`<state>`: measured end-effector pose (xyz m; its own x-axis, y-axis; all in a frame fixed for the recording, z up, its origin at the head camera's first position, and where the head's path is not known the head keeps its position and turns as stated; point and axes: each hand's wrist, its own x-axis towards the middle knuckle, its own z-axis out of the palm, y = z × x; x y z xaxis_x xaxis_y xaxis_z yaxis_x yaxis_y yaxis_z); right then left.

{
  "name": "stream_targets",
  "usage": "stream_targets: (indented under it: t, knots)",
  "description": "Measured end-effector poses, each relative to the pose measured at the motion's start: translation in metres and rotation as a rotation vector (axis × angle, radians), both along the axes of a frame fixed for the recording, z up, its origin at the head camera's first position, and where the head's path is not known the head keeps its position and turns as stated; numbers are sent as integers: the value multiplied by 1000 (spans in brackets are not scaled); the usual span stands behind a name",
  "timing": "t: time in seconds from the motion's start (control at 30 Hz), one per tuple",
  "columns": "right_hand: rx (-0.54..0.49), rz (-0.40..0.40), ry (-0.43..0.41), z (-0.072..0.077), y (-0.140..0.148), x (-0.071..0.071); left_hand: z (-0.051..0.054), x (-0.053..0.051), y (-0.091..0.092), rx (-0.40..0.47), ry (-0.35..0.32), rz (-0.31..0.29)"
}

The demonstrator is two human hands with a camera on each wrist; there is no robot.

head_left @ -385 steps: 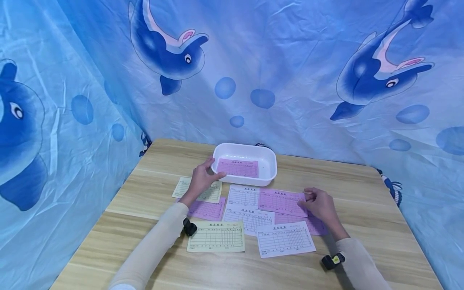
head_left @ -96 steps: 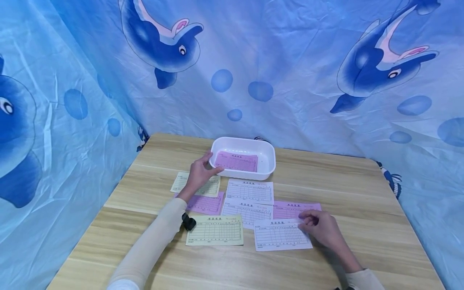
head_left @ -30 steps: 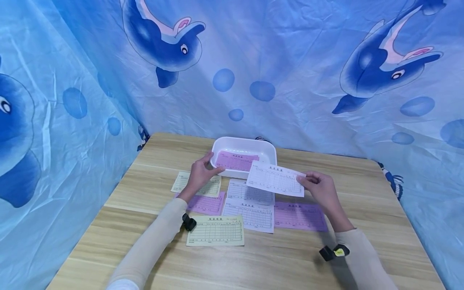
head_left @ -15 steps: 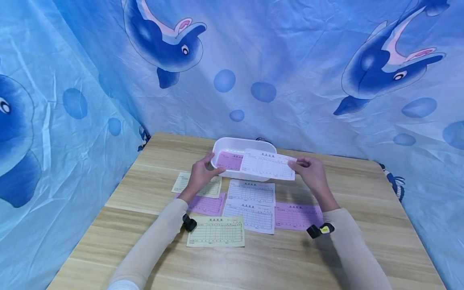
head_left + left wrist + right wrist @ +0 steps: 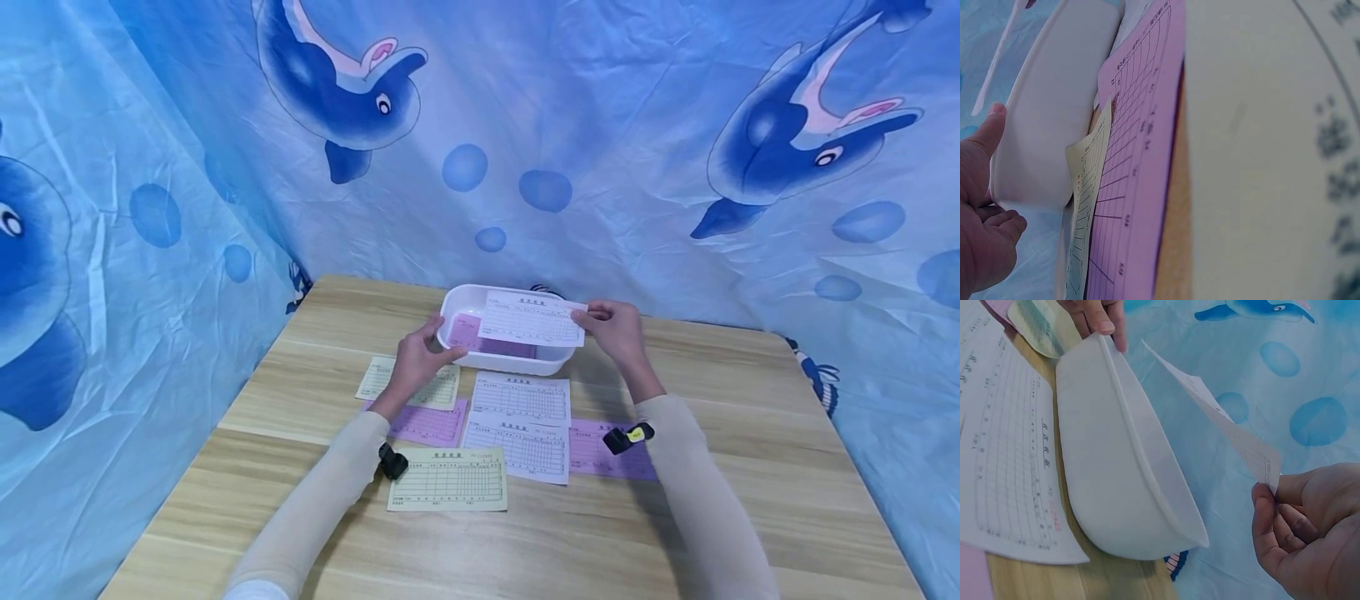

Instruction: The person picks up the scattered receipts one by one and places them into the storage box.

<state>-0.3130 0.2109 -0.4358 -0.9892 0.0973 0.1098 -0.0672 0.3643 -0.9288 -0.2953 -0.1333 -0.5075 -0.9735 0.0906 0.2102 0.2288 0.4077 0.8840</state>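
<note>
Jutting leftward from right grip (image 5: 617,330): slip (image 5: 531,320)

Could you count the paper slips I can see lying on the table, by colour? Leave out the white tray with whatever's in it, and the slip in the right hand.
White slips: 2
Pink slips: 2
Yellow slips: 2
Total: 6

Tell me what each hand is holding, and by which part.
The right hand pinches a white slip by its right edge, seen from the head view; the left hand grips the white tray at its left end, by the rim.
</note>
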Motion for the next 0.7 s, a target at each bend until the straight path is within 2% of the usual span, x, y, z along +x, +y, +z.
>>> stream_targets:
  t: [0.17, 0.4, 0.7]
  knots:
    - [4, -5, -6, -2, -12, -11, 1, 1, 1, -14, -2, 12]
    - [49, -3, -20, -7, -28, -20, 1, 1, 1, 8, -18, 5]
    - [66, 12, 9, -14, -47, -27, -2, 0, 0, 5, -13, 6]
